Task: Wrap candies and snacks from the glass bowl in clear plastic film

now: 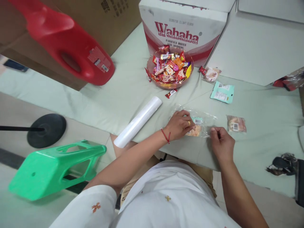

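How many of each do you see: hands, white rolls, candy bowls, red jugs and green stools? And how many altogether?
Hands: 2 (left hand and right hand, both at the clear plastic)
White roll: 1
Candy bowl: 1
Red jug: 1
Green stool: 1
Total: 6

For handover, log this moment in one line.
left hand: over snack packet | right hand: at edge of clear plastic | white roll: on table
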The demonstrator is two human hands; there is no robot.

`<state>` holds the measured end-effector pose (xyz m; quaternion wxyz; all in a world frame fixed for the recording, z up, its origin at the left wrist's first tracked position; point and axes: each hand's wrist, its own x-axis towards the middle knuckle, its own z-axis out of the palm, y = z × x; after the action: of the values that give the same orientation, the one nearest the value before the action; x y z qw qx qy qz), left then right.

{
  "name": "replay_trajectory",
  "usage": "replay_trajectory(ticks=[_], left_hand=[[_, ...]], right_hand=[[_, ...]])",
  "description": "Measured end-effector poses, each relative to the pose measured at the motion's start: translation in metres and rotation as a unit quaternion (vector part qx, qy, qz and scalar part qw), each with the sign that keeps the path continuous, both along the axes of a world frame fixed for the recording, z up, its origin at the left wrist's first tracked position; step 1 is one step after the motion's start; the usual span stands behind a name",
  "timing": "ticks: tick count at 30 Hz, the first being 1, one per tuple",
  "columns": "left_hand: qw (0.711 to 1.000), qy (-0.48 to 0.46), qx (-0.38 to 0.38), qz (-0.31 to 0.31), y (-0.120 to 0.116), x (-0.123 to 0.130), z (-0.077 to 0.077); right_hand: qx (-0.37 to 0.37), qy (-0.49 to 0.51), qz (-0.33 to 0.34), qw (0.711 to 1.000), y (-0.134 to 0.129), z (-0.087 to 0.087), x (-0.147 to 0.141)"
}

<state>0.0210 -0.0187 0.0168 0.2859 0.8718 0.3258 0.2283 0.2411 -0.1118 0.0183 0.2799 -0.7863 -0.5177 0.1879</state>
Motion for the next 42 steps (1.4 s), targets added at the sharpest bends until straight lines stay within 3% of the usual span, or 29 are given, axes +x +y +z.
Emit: replay_trajectory(ticks=[4,8,12,16,19,22,26,29,34,37,42], left_hand=[[1.000,0.015,0.007,0.002,0.003,0.005,0.003],[0.999,0.026,0.018,0.020,0.002,0.006,0.001],[0.999,0.025,0.024,0.019,0.001,0.006,-0.001],[0.999,0.026,0.030,0.029,0.000,0.006,-0.002],[0.998,0.025,0.026,0.046,-0.001,0.007,-0.001],[0.997,0.025,0.012,0.076,-0.003,0.008,0.003],[0.992,0.033,-0.003,0.119,-0.005,0.010,0.007],[0.988,0.036,-0.012,0.147,-0.007,0.012,0.007],[0.967,-0.002,0.025,0.253,-0.012,0.017,0.004],[0.968,-0.005,0.056,0.246,-0.012,0.017,0.005],[0.976,0.031,0.011,0.213,-0.007,0.015,0.009]], right_hand=[[-0.023,-0.101,0.030,0.994,0.002,-0.004,0.002],[0.053,-0.134,0.056,0.988,0.023,0.006,0.010],[0.122,-0.176,0.203,0.955,0.076,0.009,0.008],[0.057,-0.157,0.337,0.927,0.128,0.000,-0.009],[0.027,-0.109,0.415,0.903,0.145,0.001,-0.018],[0.027,-0.046,0.428,0.902,0.146,0.012,-0.018],[-0.001,-0.020,0.382,0.924,0.135,0.024,-0.018],[-0.019,0.004,0.346,0.938,0.125,0.024,-0.021],[-0.012,0.058,0.315,0.947,0.110,0.021,-0.026],[0.051,0.065,0.306,0.948,0.101,0.027,-0.031],[0.133,0.008,0.352,0.926,0.085,0.038,-0.040]])
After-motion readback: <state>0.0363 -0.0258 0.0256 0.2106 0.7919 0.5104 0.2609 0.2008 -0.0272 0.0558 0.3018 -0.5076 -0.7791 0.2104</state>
